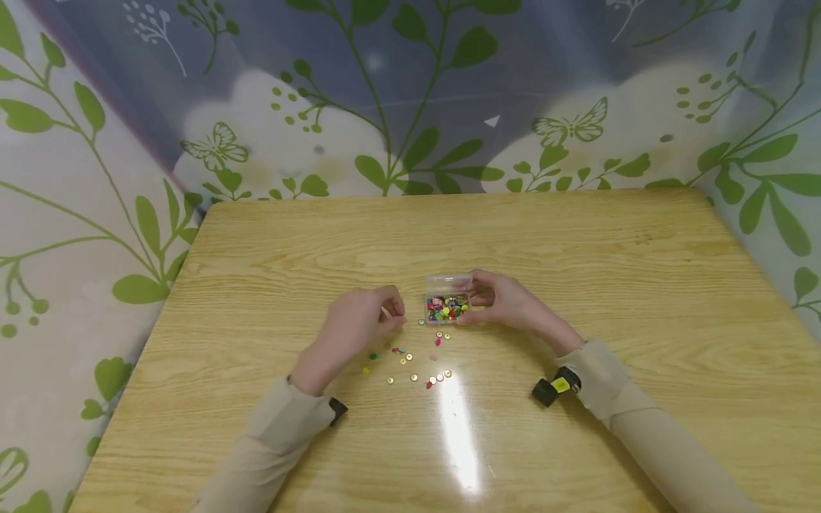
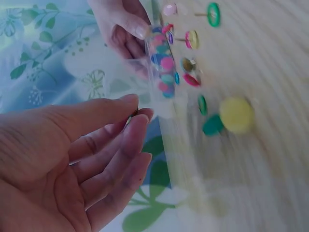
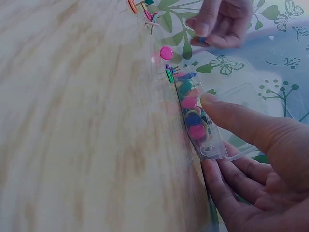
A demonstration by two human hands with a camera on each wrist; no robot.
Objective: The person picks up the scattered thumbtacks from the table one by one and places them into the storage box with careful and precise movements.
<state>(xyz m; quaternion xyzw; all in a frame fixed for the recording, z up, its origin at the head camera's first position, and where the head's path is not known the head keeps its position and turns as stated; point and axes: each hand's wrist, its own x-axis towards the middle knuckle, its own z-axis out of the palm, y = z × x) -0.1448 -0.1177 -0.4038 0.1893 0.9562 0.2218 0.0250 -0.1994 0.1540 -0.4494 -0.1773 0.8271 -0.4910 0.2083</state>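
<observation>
Thumb and fingertips of my left hand (image 1: 353, 320) pinch a small thumbtack (image 3: 201, 39), which looks blue in the right wrist view and dark in the left. This hand is just left of a small clear plastic box (image 3: 216, 146) standing on the table. Colourful thumbtacks (image 1: 447, 311) fill the box, and its clear lid (image 1: 442, 282) is raised at the far side. My right hand (image 1: 513, 306) holds the box by its right end, thumb on the near side and fingers behind.
Several loose thumbtacks (image 1: 413, 377) lie scattered on the wooden table (image 1: 545, 456) in front of the box, some point up. A yellow tack (image 2: 236, 115) and green ones are near the left hand. A leaf-patterned wall (image 1: 449, 92) borders the table's far edge.
</observation>
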